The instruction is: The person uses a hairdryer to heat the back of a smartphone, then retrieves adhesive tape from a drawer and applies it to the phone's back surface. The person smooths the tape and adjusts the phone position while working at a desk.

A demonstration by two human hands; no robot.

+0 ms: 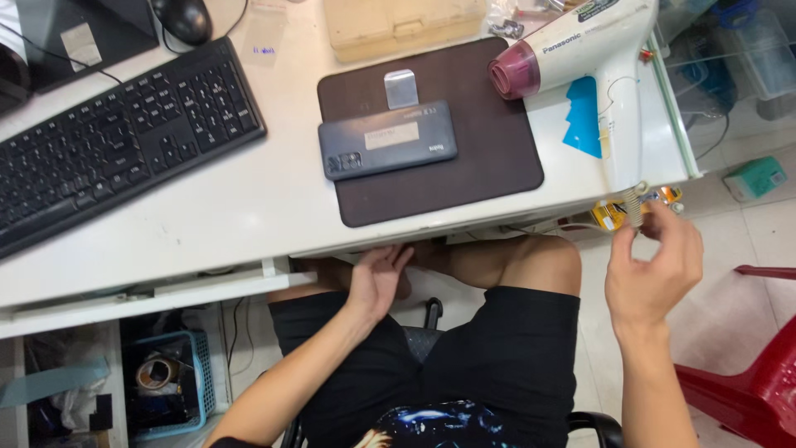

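Reaching past the right-hand corner of a white table [249, 199], a seated person's right hand [655, 270] pinches the coiled spring collar of a cord [635, 203] that hangs from the handle of a white hair dryer [597, 50]. Thumb and fingers close narrowly on that collar, just below the table edge, while the dryer itself lies on the table top with its pink nozzle pointing left toward a dark brown mat [489, 158]. The left hand [377, 278] holds nothing; its grip is loose and open, palm up, resting at the underside of the table above the person's lap.

At the centre of the mat lies a dark grey phone [385, 141], back up, with a pale label stuck across it and a small metal scraper [400, 88] just behind it. As far as can be judged, work on the phone has barely started: its back cover looks fully seated, no tool touches it, and the dryer is not yet lifted or aimed. Only the cord is in hand.

A black keyboard [116, 141] and mouse [182, 18] sit well to the left, a beige plastic case [398, 23] behind the mat, a blue triangular pick [583, 116] beside the dryer handle, and a red plastic chair [746, 382] on the floor at right.
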